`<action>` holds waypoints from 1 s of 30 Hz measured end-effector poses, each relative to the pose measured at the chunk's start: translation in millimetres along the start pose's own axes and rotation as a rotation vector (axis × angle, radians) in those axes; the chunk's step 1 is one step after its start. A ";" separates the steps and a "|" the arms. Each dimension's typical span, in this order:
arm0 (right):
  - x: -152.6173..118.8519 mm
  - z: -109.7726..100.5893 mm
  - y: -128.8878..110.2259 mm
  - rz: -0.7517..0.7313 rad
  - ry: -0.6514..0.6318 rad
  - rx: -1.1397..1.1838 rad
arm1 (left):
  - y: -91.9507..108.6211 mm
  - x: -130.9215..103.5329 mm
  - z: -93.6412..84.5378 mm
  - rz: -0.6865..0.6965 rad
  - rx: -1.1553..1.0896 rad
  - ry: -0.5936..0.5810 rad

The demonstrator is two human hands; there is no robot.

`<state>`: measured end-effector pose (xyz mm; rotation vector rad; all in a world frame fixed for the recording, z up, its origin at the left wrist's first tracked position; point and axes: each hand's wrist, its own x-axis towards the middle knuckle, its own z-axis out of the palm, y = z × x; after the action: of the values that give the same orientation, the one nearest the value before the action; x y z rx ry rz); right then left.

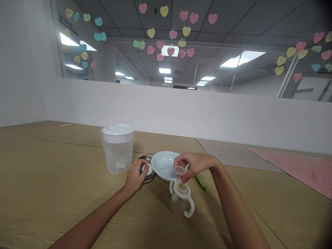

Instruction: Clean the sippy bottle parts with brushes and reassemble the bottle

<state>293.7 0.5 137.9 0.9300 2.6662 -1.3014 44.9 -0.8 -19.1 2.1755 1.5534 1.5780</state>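
My right hand [190, 165] pinches a small translucent round piece [180, 170] just above the open mouth of a two-handled clear bottle [180, 202]. My left hand [135, 175] is closed around a white round part [147, 168] that rests on a dark round dish [148, 178]. A small clear dome-shaped piece [148, 157] lies at the back of that dish. Behind the bottle is a white oval bowl [162, 162], close to both hands. The bottle stands upright, with its white handles to either side.
A lidded translucent pitcher [118, 152] stands left of the dish. A green handle [201, 182] lies right of the bowl, beneath my right wrist. A pink sheet [303, 169] covers the far right of the table [64, 173]. The white wall rises behind.
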 end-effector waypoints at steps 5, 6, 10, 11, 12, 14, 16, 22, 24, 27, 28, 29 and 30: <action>0.9 -0.3 1.3 0.067 0.037 -0.098 | 0.5 0.1 -0.5 0.001 0.002 0.013; 1.3 0.3 0.7 0.099 0.046 -0.110 | 0.5 0.0 -0.5 0.000 0.000 0.016; 4.3 3.7 -1.4 0.255 0.060 -0.156 | -0.6 -0.4 0.0 -0.008 0.001 0.012; 5.4 4.7 -1.4 0.276 0.057 -0.170 | -0.9 -0.5 0.1 -0.007 0.002 0.015; 6.5 5.6 -1.1 0.288 0.050 -0.183 | -1.2 -0.5 0.3 -0.005 0.004 0.019; 8.8 7.6 -0.5 0.294 0.040 -0.206 | -1.8 -0.5 0.6 -0.003 0.004 0.021; 11.0 10.2 -0.7 0.303 0.051 -0.229 | -2.1 -0.5 0.8 -0.004 0.002 0.015; 13.8 17.0 -9.0 0.374 0.048 -0.310 | -2.4 -0.2 1.2 0.006 0.003 0.023; 12.3 16.7 -12.4 0.365 0.039 -0.332 | -2.4 -0.2 1.0 0.010 0.001 0.023; 9.7 15.1 -15.0 0.349 0.032 -0.344 | -2.4 -0.1 0.8 0.014 -0.009 0.024; 9.2 14.9 -15.1 0.355 0.031 -0.344 | -2.4 0.0 0.8 0.014 -0.012 0.024; 9.0 15.0 -14.9 0.370 0.029 -0.340 | -2.4 0.0 0.8 0.014 -0.012 0.025; 9.0 15.6 -14.6 0.391 0.027 -0.334 | -2.4 0.1 0.8 0.014 -0.011 0.026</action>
<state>275.1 -13.2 135.7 1.3273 2.4359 -0.7412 43.8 0.8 -20.7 2.1739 1.5354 1.6213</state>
